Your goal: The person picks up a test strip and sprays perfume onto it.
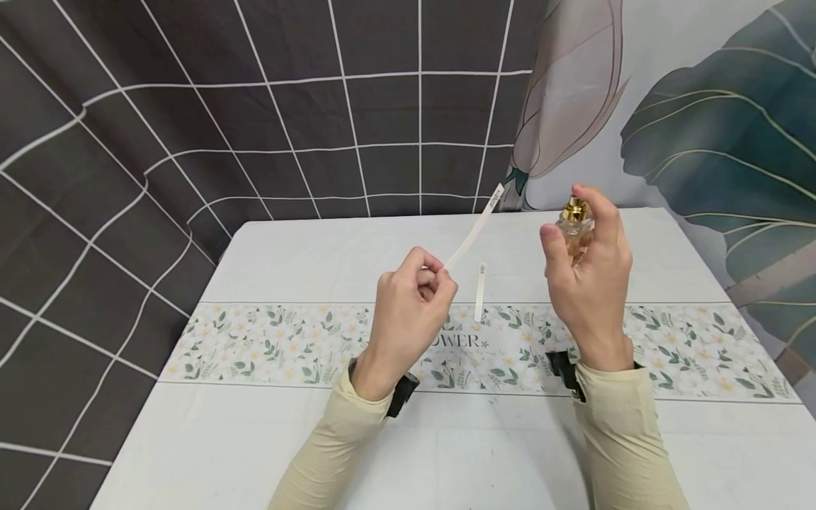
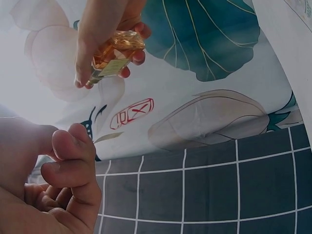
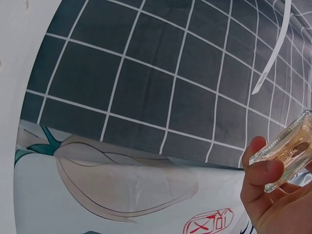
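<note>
My left hand (image 1: 414, 304) pinches the lower end of a white paper test strip (image 1: 473, 230), which slants up to the right and has small dark print near its tip. In my right hand (image 1: 593, 276) is a glass perfume bottle (image 1: 576, 237) with amber liquid and a gold spray top. The index finger rests on that top while the thumb and other fingers grip the glass. The strip's tip and the bottle are apart, at about the same height. From the left wrist view, the bottle (image 2: 116, 54) shows a pale label on its base.
A second white strip (image 1: 480, 292) lies on the white table (image 1: 268, 262), between the hands and partly over the floral band (image 1: 255, 340). Behind stand a dark grid-patterned cloth (image 1: 382, 113) and a leaf-printed curtain (image 1: 733, 142).
</note>
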`<action>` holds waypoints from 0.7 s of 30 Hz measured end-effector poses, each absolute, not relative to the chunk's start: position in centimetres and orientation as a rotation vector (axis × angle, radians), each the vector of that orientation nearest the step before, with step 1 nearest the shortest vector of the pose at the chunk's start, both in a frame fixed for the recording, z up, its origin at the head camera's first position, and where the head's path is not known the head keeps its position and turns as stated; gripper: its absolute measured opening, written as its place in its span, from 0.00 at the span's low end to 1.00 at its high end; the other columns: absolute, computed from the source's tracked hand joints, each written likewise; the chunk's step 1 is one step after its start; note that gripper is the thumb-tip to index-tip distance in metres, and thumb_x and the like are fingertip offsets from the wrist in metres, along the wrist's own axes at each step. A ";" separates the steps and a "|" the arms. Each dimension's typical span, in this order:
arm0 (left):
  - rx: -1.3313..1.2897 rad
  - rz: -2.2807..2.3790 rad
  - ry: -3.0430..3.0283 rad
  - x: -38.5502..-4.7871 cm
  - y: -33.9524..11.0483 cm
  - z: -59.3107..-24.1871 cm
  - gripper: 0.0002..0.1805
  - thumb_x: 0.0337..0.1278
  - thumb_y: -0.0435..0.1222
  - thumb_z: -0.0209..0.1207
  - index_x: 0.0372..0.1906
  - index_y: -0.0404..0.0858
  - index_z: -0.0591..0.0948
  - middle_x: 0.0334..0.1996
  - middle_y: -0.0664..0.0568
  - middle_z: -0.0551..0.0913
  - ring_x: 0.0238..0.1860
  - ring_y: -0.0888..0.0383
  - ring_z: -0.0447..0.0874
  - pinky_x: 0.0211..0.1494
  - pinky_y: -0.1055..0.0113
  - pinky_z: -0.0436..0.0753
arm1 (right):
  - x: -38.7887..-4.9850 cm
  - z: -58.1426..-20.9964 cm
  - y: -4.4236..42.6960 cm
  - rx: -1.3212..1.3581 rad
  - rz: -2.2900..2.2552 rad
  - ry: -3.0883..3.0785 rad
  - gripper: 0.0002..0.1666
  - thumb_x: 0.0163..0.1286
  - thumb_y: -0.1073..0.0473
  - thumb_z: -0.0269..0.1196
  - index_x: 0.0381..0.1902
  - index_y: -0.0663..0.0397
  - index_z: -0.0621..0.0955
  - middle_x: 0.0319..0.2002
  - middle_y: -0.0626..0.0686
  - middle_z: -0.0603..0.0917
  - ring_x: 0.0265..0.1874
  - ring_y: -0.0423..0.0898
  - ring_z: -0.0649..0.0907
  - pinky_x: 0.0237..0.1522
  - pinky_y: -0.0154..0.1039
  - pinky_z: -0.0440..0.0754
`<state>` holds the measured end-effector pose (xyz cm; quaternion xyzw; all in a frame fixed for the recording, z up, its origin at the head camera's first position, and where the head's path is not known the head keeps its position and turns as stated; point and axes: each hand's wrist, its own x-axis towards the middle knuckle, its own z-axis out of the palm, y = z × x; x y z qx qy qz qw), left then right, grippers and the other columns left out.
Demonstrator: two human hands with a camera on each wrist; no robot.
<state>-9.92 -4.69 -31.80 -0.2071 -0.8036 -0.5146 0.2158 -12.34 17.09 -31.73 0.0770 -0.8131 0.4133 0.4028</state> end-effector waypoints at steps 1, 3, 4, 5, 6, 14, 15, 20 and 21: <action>-0.575 -1.426 -2.228 -9.9 -4.7 -31.8 0.04 0.58 0.26 0.53 0.34 0.35 0.77 0.09 0.59 0.74 0.12 0.69 0.69 0.16 0.72 0.68 | -12.3 -31.7 17.1 0.196 1.043 -2.054 0.31 0.75 0.40 0.59 0.71 0.43 0.71 0.44 0.63 0.76 0.25 0.38 0.67 0.26 0.26 0.63; -0.578 -1.424 -2.228 -9.9 -4.7 -31.8 0.04 0.58 0.26 0.53 0.34 0.35 0.77 0.09 0.59 0.73 0.12 0.68 0.68 0.16 0.72 0.68 | -12.3 -31.7 17.1 0.198 1.042 -2.052 0.31 0.75 0.41 0.58 0.71 0.43 0.72 0.44 0.63 0.76 0.25 0.39 0.66 0.27 0.27 0.63; -0.579 -1.424 -2.228 -9.9 -4.7 -31.9 0.04 0.58 0.26 0.53 0.34 0.35 0.77 0.09 0.59 0.73 0.12 0.68 0.68 0.16 0.72 0.68 | -12.3 -31.8 17.1 0.199 1.042 -2.052 0.30 0.75 0.41 0.58 0.70 0.44 0.72 0.45 0.63 0.77 0.25 0.39 0.66 0.27 0.27 0.63; -0.579 -1.423 -2.228 -9.9 -4.7 -31.9 0.04 0.58 0.25 0.53 0.34 0.35 0.77 0.09 0.59 0.73 0.12 0.68 0.68 0.16 0.72 0.67 | -12.3 -31.8 17.1 0.200 1.042 -2.051 0.30 0.75 0.42 0.58 0.70 0.44 0.72 0.45 0.63 0.77 0.25 0.39 0.66 0.27 0.27 0.63; -0.579 -1.421 -2.229 -9.9 -4.7 -31.9 0.04 0.58 0.25 0.53 0.34 0.35 0.77 0.09 0.59 0.73 0.12 0.68 0.68 0.16 0.72 0.67 | -12.3 -31.8 17.1 0.201 1.042 -2.051 0.30 0.75 0.43 0.58 0.70 0.44 0.72 0.45 0.63 0.77 0.25 0.39 0.66 0.27 0.27 0.63; -0.588 -1.422 -2.235 -9.9 -4.6 -31.8 0.04 0.59 0.26 0.53 0.34 0.35 0.77 0.10 0.59 0.73 0.13 0.68 0.69 0.17 0.73 0.68 | -12.3 -31.7 17.1 0.189 1.027 -2.065 0.29 0.76 0.45 0.58 0.70 0.45 0.72 0.44 0.64 0.77 0.24 0.39 0.65 0.25 0.27 0.62; -0.589 -1.420 -2.236 -9.9 -4.6 -31.8 0.04 0.59 0.26 0.53 0.34 0.35 0.77 0.10 0.59 0.72 0.13 0.68 0.68 0.17 0.73 0.68 | -12.3 -31.7 17.1 0.189 1.027 -2.065 0.29 0.76 0.45 0.58 0.70 0.45 0.72 0.44 0.64 0.77 0.24 0.39 0.65 0.25 0.27 0.62; -0.592 -1.415 -2.233 -9.9 -4.6 -31.7 0.04 0.59 0.25 0.53 0.34 0.35 0.76 0.09 0.59 0.72 0.13 0.68 0.68 0.18 0.73 0.68 | -12.3 -31.6 17.0 0.192 1.030 -2.063 0.28 0.76 0.46 0.58 0.70 0.45 0.72 0.45 0.64 0.77 0.25 0.39 0.66 0.26 0.27 0.62; -0.592 -1.415 -2.233 -9.8 -4.6 -31.8 0.04 0.59 0.25 0.53 0.34 0.35 0.76 0.09 0.59 0.72 0.13 0.68 0.68 0.18 0.73 0.68 | -12.3 -31.6 17.0 0.194 1.030 -2.062 0.28 0.76 0.47 0.58 0.70 0.45 0.72 0.46 0.64 0.78 0.26 0.39 0.66 0.26 0.27 0.62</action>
